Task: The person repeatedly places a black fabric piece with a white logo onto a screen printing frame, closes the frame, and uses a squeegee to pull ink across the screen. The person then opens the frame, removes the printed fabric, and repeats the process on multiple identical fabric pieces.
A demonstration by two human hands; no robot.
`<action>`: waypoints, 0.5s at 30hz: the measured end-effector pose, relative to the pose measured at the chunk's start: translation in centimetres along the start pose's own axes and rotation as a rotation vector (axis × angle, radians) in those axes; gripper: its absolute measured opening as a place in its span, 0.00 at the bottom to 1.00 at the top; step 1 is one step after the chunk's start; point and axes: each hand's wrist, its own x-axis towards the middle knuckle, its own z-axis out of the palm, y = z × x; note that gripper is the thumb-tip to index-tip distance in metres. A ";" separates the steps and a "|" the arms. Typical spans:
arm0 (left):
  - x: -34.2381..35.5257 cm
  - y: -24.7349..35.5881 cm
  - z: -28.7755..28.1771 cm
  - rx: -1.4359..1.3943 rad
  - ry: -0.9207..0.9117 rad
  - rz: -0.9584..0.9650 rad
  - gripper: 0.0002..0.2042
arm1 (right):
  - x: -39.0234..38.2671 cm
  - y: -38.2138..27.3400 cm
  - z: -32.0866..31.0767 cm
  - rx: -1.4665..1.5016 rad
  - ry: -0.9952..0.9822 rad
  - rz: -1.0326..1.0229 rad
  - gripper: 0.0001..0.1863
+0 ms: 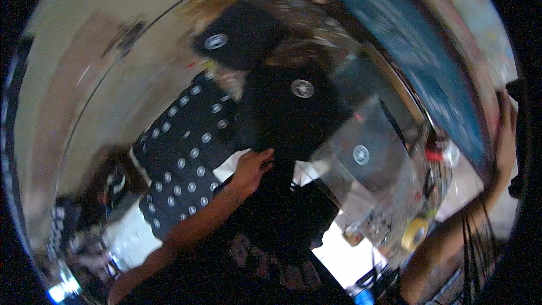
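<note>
I'm seeing a matte black panel (288,121) with a round white emblem showing at frame centre, the left hand (251,170) touching its lower edge, fingers extended, though I can't tell if they're gripping. At far right the right hand (505,130) is blurring beside a blue panel (418,62), its grip unclear. A red-and-white container, contents unreadable, is sitting right of centre, while a grey-brown surface (130,0) is filling the upper left.

Lettering: none legible | broad black piece (276,121): round white emblem (302,88) | black panel (251,31) beyond and left of the broad black piece: oval white emblem (216,42) | dark sheet (158,158) left of the broad black piece: rows of small white marks (195,152) | grey sheet (385,142) right of the broad black piece: circular white emblem (361,155), details blurred
</note>
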 end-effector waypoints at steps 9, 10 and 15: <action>-9.3 -6.4 -21.3 0.921 0.434 0.204 0.08 | -1.4 -3.9 0.0 0.256 0.026 0.150 0.33; -10.8 -8.5 -23.9 1.067 0.515 0.150 0.09 | -1.5 -3.7 0.1 0.244 0.025 0.160 0.33; -13.8 -19.6 -34.1 0.565 0.943 -0.468 0.15 | -1.1 -2.1 0.4 0.213 0.038 0.180 0.33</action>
